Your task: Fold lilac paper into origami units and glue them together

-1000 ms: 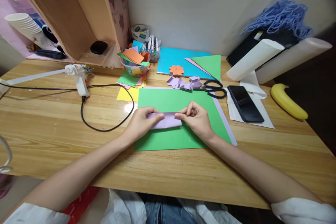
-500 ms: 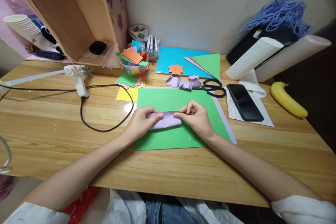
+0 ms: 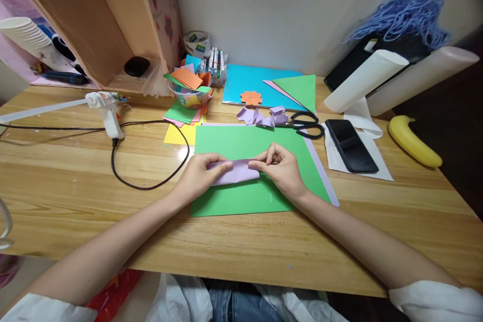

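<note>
A folded strip of purple paper (image 3: pixel 237 172) is held just above a green sheet (image 3: pixel 241 201). My left hand (image 3: pixel 199 173) grips its left end, thumb on the front face. At the upper right corner my right hand (image 3: pixel 281 167) pinches the paper between thumb and fingers. Behind the sheet lie several folded purple pieces (image 3: pixel 265 121), beside black-handled scissors (image 3: pixel 307 125). An orange paper flower (image 3: pixel 251 98) rests on a blue sheet (image 3: pixel 236 83).
On the left stands a white glue gun (image 3: pixel 107 115) with its looped black cable. A tub of paper scraps (image 3: pixel 190 95) is at the back. To the right are a phone (image 3: pixel 350 146), a white roll (image 3: pixel 366 80) and a banana (image 3: pixel 414 142).
The whole view has shifted slightly. Both hands keep their hold on the purple paper, with hardly any movement relative to the green sheet.
</note>
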`<state>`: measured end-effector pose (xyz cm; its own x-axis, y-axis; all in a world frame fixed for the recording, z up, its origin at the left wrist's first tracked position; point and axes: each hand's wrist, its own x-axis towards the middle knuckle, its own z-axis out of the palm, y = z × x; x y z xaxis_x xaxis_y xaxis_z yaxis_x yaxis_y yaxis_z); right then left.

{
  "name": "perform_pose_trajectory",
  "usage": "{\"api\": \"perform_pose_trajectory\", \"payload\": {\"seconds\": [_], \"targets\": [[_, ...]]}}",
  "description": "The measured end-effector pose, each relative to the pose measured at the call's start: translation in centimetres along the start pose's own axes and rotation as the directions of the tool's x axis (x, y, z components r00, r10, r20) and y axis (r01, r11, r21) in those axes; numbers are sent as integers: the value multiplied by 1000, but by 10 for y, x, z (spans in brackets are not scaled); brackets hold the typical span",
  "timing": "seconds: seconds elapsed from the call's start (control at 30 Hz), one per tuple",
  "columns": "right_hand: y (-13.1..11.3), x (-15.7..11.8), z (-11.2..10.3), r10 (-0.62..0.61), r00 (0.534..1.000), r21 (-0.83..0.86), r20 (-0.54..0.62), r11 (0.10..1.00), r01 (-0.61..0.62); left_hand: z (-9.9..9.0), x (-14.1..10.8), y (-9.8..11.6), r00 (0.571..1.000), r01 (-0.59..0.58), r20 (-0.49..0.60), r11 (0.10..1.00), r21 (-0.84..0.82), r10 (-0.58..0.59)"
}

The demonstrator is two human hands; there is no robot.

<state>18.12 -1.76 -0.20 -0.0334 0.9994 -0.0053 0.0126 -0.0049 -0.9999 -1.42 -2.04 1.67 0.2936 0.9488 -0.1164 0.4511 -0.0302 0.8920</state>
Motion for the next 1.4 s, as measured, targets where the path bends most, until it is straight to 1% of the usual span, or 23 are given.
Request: {"api": "perform_pose_trajectory", "payload": {"seconds": [0.07, 0.2, 0.3, 0.4, 0.53, 0.63, 0.7, 0.77, 0.87, 0.97, 1.03, 1.1, 1.17, 1.27, 1.4], "targets": [[1, -1, 0, 2, 1000, 18, 10, 1000, -2, -2, -1, 1, 999, -28, 28, 998, 50, 27], [2, -3, 1, 27, 998, 49, 58, 998, -30, -5, -3, 4, 991, -109, 98, 972, 207, 90], [3, -3, 1, 46, 995, 50, 90, 997, -50, -4, -5, 5, 987, -141, 107, 954, 263, 117], [3, -2, 0, 45, 993, 37, 111, 998, -50, 1, -6, 5, 989, -133, 102, 958, 253, 110], [4, 0, -1, -17, 995, -1, 103, 1000, 17, 9, -6, 4, 993, -96, 88, 977, 189, 80], [4, 0, -1, -49, 993, -12, 103, 999, 51, 13, -7, 4, 991, -74, 119, 986, 153, 56], [3, 1, -1, -41, 992, 7, 120, 999, 41, 16, -7, 4, 990, -75, 132, 985, 158, 54], [3, 2, -1, -12, 989, 46, 146, 999, 5, 18, -8, 3, 991, -82, 118, 983, 165, 62], [4, 3, -1, 45, 979, 121, 201, 990, -70, 22, -9, 2, 995, -89, 48, 988, 129, 84], [7, -1, 3, 74, 965, 144, 251, 983, -113, 25, -9, 3, 993, -98, -66, 995, 28, 99], [8, -6, 6, 96, 952, 125, 291, 983, -137, 27, -10, 5, 988, -113, -113, 992, -50, 107], [8, -10, 9, 134, 927, 88, 349, 981, -175, 28, -12, 6, 986, -129, -119, 987, -95, 118], [6, -13, 11, 168, 911, 48, 377, 979, -200, 28, -13, 6, 986, -138, -106, 986, -92, 128], [3, -14, 11, 182, 917, 6, 355, 980, -197, 29, -13, 5, 985, -138, -114, 989, -53, 131], [2, -12, 11, 166, 924, -5, 344, 985, -175, 29, -11, 4, 982, -118, -150, 993, -25, 113]]}}
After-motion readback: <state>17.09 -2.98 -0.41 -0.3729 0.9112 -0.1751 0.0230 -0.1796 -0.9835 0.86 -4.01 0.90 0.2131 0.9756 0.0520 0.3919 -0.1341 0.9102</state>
